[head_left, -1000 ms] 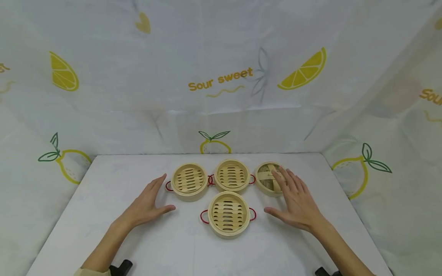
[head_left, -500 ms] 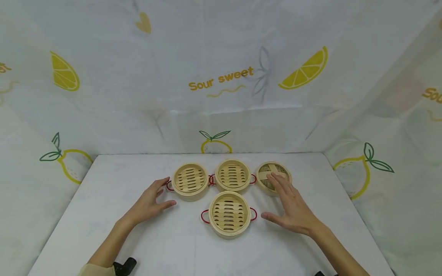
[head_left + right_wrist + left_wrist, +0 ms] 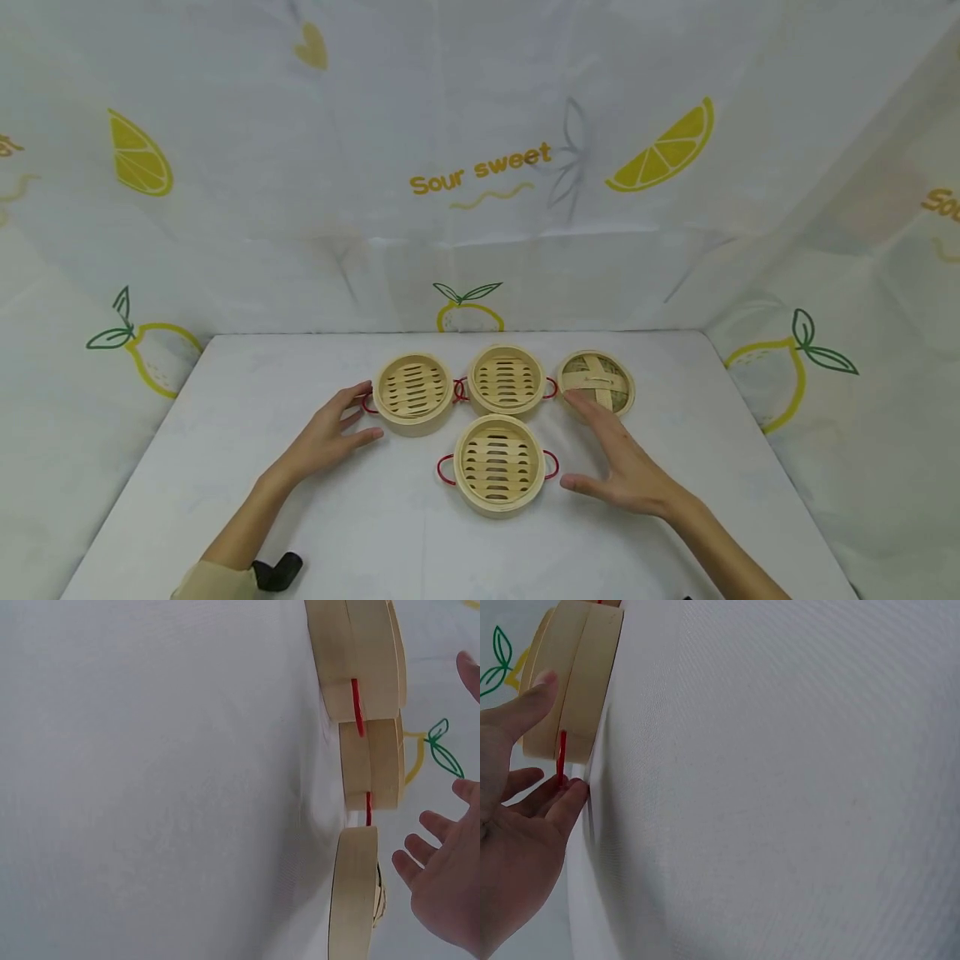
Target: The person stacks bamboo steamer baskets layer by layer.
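Bamboo steamer basket (image 3: 413, 390) at far left, and it lies just right of the left hand (image 3: 326, 437), red handle (image 3: 562, 750) right at the fingertips!
So the left hand is the nearer one here, thumb spread away from the fingers; whether the fingertips touch that handle, I can't tell. Round basket, no long axis, but its handles line up left to right, one facing this hand. Across the white table (image 3: 360, 542), the right hand (image 3: 630, 475) hovers with fingers spread, above the near-left edge of the woven lid (image 3: 600, 379), thumb just right of the near steamer basket (image 3: 498, 467) and its right handle (image 3: 557, 464).
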### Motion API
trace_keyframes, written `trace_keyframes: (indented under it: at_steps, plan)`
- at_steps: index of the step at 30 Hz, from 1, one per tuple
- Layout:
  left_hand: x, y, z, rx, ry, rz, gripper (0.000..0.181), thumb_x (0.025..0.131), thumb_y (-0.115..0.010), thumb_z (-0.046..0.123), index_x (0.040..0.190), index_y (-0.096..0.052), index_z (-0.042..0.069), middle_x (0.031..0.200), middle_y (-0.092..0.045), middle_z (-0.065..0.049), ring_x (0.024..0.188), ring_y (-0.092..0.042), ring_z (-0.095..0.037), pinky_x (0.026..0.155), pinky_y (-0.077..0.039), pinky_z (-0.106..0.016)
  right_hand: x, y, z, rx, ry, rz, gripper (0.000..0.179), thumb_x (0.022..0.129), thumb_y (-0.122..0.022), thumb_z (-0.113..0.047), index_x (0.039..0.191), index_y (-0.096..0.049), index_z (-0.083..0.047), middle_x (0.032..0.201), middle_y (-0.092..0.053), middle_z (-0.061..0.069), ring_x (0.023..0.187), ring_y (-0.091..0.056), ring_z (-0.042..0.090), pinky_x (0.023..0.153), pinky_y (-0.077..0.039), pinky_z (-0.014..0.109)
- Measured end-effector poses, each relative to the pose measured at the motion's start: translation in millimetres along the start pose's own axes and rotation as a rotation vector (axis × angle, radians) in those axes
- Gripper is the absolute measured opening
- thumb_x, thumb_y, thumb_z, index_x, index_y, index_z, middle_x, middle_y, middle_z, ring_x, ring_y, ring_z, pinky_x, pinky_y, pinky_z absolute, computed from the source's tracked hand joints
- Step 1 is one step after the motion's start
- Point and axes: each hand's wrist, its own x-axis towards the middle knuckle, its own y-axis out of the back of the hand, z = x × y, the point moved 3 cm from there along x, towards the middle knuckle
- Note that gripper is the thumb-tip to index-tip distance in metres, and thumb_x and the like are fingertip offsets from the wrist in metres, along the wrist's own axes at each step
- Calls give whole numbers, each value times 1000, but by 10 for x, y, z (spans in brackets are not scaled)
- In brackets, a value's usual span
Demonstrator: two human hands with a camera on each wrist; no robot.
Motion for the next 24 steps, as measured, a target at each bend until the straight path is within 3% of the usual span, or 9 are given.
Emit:
trace_keyframes:
  at_steps: [5, 7, 10, 13, 19, 24]
  plan:
    - [29, -12, 5, -15, 3, -9, 90, 93, -88, 16, 164, -36, -3, 165, -45, -27, 153, -48, -48, 121, -53, -45, -7, -62, -34, 91, 2, -47, 117, 82, -93, -41, 173, -25, -17, 178, -30, 17, 160, -29, 54, 127, -35, 75]
    - [44, -18, 2, -17, 5, -13, 92, 93, -88, 18, 164, -35, -4, 165, -44, -27, 153, -47, -48, 121, -53, -45, -9, -82, -43, 118, 4, -63, 117, 82, -93, -39, 173, -24, -18, 178, -30, 18, 162, -28, 50, 128, -35, 74]
    - [68, -31, -6, -23, 3, -16, 93, 92, -89, 19, 165, -35, -4, 164, -45, -27, 153, -48, -46, 122, -52, -46, -13, -109, -53, 146, 4, -83, 116, 83, -95, -35, 173, -24, -19, 178, -31, 16, 164, -31, 38, 131, -41, 57]
    - [94, -48, -10, -24, -8, -14, 92, 92, -89, 17, 164, -35, -4, 160, -48, -27, 149, -51, -43, 121, -52, -48, -14, -137, -57, 168, -3, -103, 116, 83, -95, -32, 173, -24, -21, 177, -34, 12, 159, -41, 36, 128, -47, 45]
    - [136, -80, -30, -11, -12, -11, 92, 92, -89, 19, 164, -36, -3, 154, -54, -24, 143, -56, -40, 120, -54, -51, 11, -222, -61, 253, -21, -147, 112, 83, -95, -29, 172, -28, -22, 174, -41, 11, 148, -52, 43, 118, -54, 58]
    - [146, -90, -72, -5, 14, -20, 93, 93, -88, 26, 164, -35, -2, 158, -52, -25, 148, -53, -43, 122, -53, -51, 37, -307, -76, 335, -8, -168, 110, 84, -95, -23, 171, -29, -15, 173, -41, 15, 157, -46, 31, 128, -49, 37]
